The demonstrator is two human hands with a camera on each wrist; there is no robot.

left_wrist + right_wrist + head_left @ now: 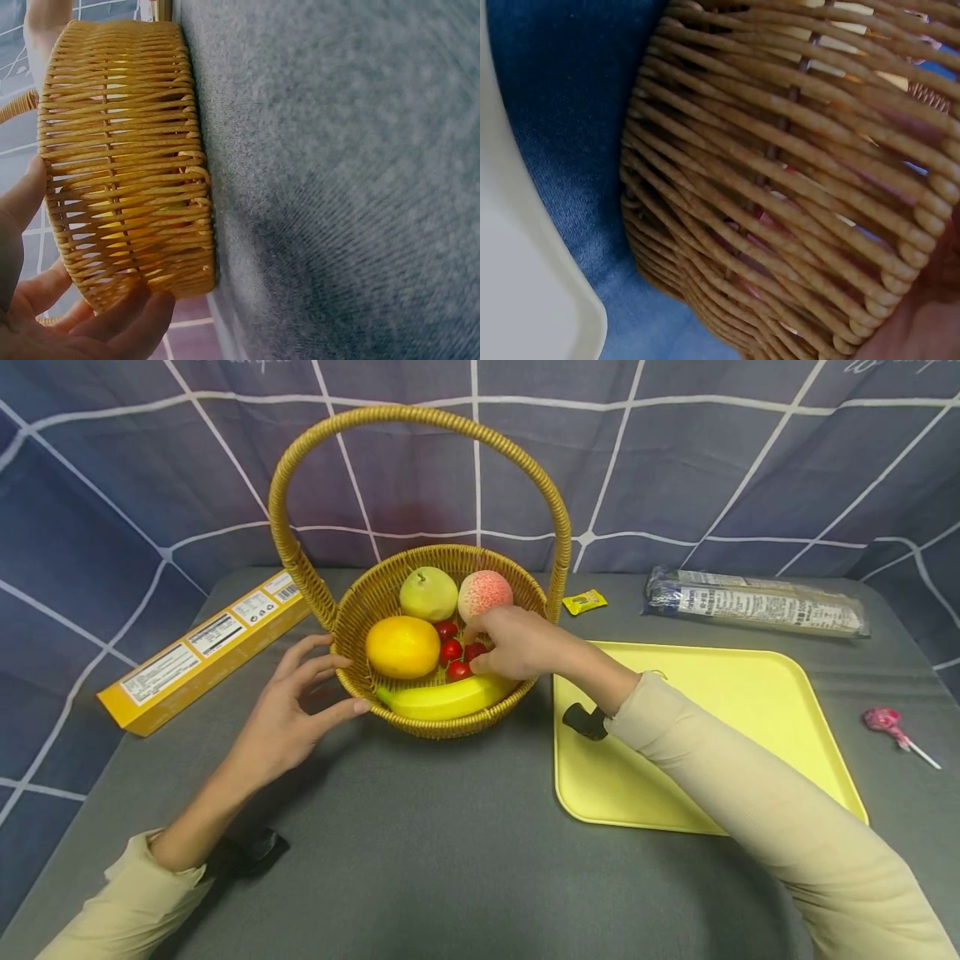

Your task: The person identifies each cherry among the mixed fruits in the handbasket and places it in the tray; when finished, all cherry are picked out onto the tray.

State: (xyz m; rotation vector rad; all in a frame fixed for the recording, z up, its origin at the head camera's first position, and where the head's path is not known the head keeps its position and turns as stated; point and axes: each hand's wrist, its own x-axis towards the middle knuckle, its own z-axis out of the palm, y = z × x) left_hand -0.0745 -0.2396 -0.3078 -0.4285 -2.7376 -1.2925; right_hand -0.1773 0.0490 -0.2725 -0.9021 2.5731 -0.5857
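A wicker basket [450,727] with a tall arched handle holds fruit. In it lie an orange-yellow lemon-shaped fruit [403,647], a pale green round fruit [428,594], a pink peach [486,592], a banana [450,697] and several red cherry tomatoes [450,652]. My left hand [281,718] holds the basket's near left side, thumb and fingertips at the rim; in the left wrist view its fingers lie against the woven wall [124,165]. Reaching over the right rim, my right hand [517,643] has thumb and forefinger around a cherry tomato. The right wrist view shows mostly basket weave [765,172].
Right of the basket lies a yellow tray [720,735], partly under my right forearm. Behind it are a small yellow wrapped packet [585,602] and a long clear-wrapped package [757,602]. A pink lollipop [885,721] lies far right, a long orange box [202,652] left.
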